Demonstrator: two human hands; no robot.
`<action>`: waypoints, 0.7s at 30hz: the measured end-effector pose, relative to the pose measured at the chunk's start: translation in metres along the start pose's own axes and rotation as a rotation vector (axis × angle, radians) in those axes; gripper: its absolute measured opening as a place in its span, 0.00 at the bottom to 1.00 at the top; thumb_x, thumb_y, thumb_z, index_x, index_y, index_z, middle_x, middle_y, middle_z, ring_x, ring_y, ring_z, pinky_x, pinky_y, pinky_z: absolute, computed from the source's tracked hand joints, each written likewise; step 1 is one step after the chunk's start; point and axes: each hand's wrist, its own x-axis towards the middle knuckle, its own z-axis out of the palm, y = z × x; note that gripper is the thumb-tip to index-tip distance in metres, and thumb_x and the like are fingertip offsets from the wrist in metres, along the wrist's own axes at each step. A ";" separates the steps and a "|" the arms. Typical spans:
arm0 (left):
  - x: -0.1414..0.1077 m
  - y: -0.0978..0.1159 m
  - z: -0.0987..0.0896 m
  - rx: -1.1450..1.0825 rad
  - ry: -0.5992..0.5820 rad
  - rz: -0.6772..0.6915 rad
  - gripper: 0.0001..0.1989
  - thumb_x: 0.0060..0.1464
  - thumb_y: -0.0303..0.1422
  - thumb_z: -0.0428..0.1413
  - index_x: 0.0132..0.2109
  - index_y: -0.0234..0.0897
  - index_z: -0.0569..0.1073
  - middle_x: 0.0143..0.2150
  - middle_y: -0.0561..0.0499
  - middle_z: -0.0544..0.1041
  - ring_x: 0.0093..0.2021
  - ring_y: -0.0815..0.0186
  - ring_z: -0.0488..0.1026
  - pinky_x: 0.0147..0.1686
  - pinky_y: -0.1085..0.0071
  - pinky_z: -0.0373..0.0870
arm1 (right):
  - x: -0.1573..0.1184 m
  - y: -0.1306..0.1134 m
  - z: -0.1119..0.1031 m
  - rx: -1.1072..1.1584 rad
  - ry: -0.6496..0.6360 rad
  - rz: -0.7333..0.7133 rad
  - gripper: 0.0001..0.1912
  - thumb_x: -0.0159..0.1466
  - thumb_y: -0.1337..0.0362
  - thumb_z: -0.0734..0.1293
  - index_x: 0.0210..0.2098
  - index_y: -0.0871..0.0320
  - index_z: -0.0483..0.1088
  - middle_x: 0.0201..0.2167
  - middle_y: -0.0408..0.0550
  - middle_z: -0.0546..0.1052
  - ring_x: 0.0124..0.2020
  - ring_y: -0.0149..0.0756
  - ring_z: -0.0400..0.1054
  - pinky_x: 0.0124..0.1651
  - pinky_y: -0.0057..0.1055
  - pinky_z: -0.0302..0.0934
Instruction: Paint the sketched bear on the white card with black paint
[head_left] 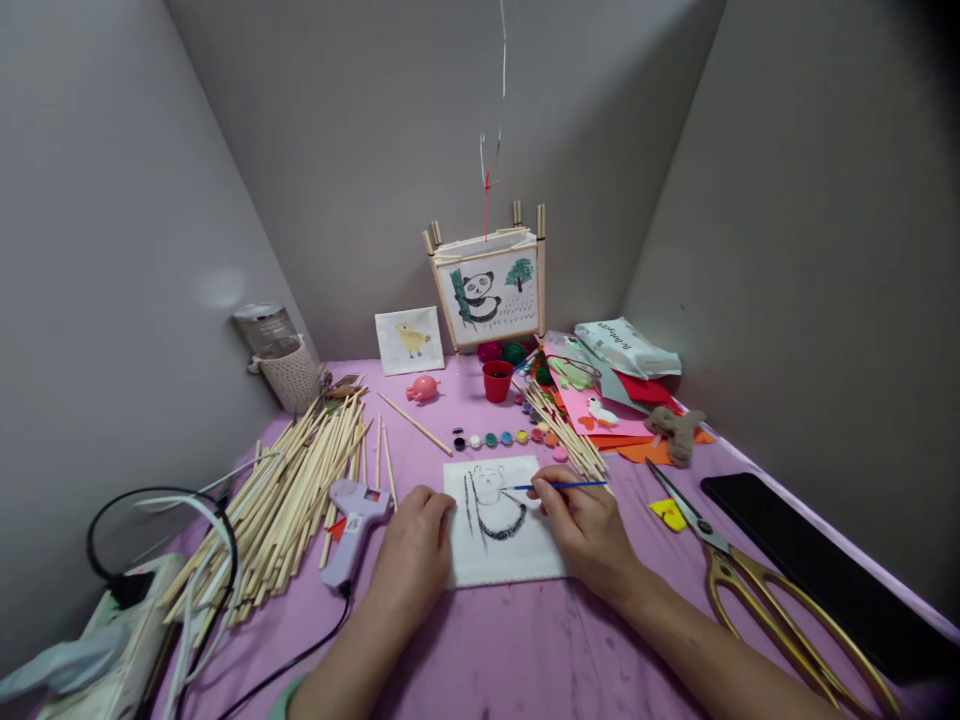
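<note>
A white square canvas panel [469, 565] lies in front of me, with a partly painted panda in black lines and a dark curved stroke at its lower part. At its left edge, my left hand [415, 548] is closed with the thumb by the rim, gripping the panel. My right hand [589, 525] pinches a thin blue paintbrush [574, 485] over the panel's right side, its tip close to the panda drawing. Behind the panel runs a strip of small paint pots [491, 439] in several colours. A red cup [497, 381] with dark liquid stands farther back.
Wooden sticks [300, 500] and a purple glue gun [352, 530] lie left, near cables and a power strip [127, 630]. A stick-framed panda lantern [491, 295] hangs behind, beside a chick picture [410, 340]. Gold-handled scissors [720, 545] and a black phone [810, 560] lie right.
</note>
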 end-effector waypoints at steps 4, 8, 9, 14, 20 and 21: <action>-0.001 0.000 0.000 0.006 -0.003 0.006 0.13 0.58 0.23 0.46 0.42 0.37 0.75 0.40 0.46 0.72 0.42 0.63 0.71 0.44 0.67 0.67 | 0.000 0.000 0.000 -0.016 0.000 -0.011 0.09 0.67 0.63 0.59 0.33 0.55 0.68 0.28 0.43 0.75 0.26 0.33 0.71 0.32 0.29 0.62; 0.000 -0.001 0.000 0.003 -0.007 0.012 0.13 0.58 0.23 0.46 0.43 0.36 0.74 0.40 0.46 0.72 0.43 0.62 0.70 0.45 0.67 0.67 | 0.000 -0.001 -0.001 -0.029 -0.004 -0.017 0.09 0.67 0.64 0.59 0.33 0.55 0.68 0.27 0.43 0.75 0.27 0.33 0.71 0.33 0.29 0.61; 0.000 -0.001 0.000 0.002 -0.009 0.010 0.13 0.58 0.23 0.46 0.43 0.36 0.74 0.40 0.46 0.72 0.43 0.62 0.70 0.45 0.67 0.67 | 0.000 -0.001 -0.001 -0.033 -0.005 -0.017 0.09 0.68 0.64 0.59 0.33 0.55 0.68 0.27 0.43 0.75 0.27 0.33 0.71 0.33 0.29 0.61; 0.001 -0.001 0.000 0.003 -0.022 0.006 0.13 0.58 0.23 0.46 0.43 0.35 0.74 0.40 0.46 0.71 0.43 0.62 0.70 0.45 0.66 0.67 | 0.000 -0.001 0.000 -0.034 -0.018 -0.013 0.09 0.68 0.64 0.59 0.33 0.55 0.68 0.28 0.43 0.74 0.27 0.33 0.70 0.33 0.29 0.60; -0.001 -0.001 0.000 -0.002 -0.021 0.000 0.13 0.58 0.23 0.46 0.43 0.35 0.74 0.41 0.46 0.72 0.43 0.62 0.70 0.45 0.66 0.66 | -0.001 -0.001 -0.001 -0.043 -0.018 -0.023 0.09 0.68 0.64 0.59 0.33 0.56 0.68 0.28 0.43 0.74 0.27 0.33 0.69 0.34 0.29 0.59; -0.001 -0.001 0.000 -0.003 -0.024 -0.001 0.13 0.58 0.23 0.46 0.43 0.35 0.74 0.41 0.46 0.72 0.44 0.62 0.70 0.45 0.66 0.66 | -0.001 -0.001 -0.001 -0.043 -0.017 -0.026 0.09 0.68 0.64 0.59 0.33 0.56 0.68 0.28 0.43 0.74 0.27 0.33 0.69 0.34 0.29 0.58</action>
